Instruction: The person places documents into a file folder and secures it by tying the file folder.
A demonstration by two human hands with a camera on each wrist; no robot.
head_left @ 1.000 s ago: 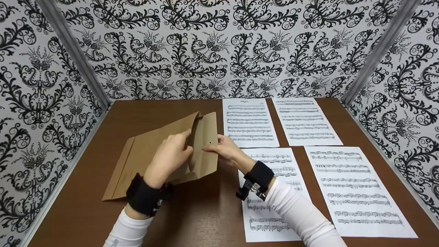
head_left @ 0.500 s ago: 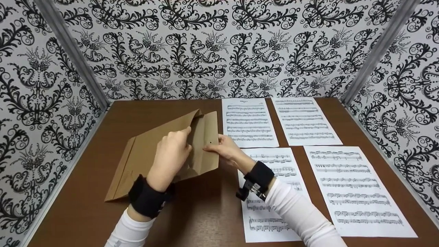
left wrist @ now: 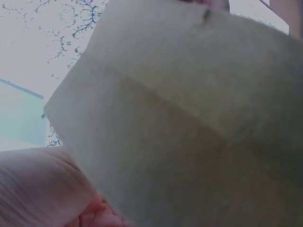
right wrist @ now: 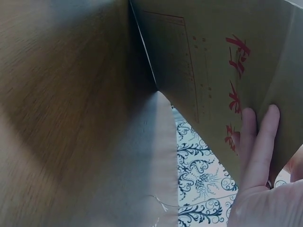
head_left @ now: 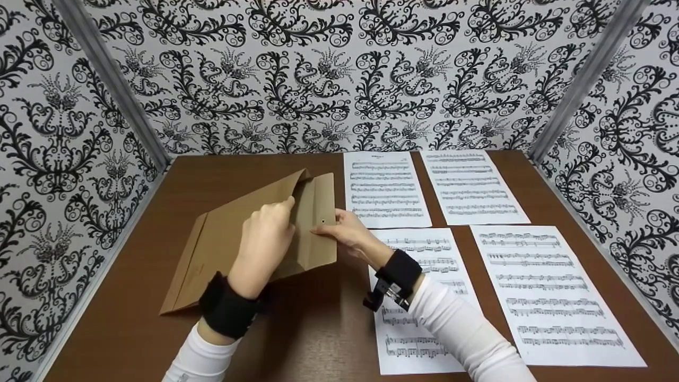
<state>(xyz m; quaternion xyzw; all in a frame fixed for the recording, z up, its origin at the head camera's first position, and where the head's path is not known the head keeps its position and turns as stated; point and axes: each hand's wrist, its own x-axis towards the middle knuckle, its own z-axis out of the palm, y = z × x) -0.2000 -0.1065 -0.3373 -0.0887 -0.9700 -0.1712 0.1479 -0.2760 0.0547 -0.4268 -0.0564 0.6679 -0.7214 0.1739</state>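
Under the right hand (right wrist: pixel 265 189) gripping the brown envelope (right wrist: pixel 213 71), red printed characters unseen from the head view.

Both forearms, in white sleeves with black wrist straps, reached forward side by side. The left hand (head_left: pixel 268 233) was raised, fingers curled, pointing away from the body. The right hand (head_left: pixel 345 233) lay lower, thumb pointing left, fingers extended flat (right wrist: pixel 258 137) underneath.
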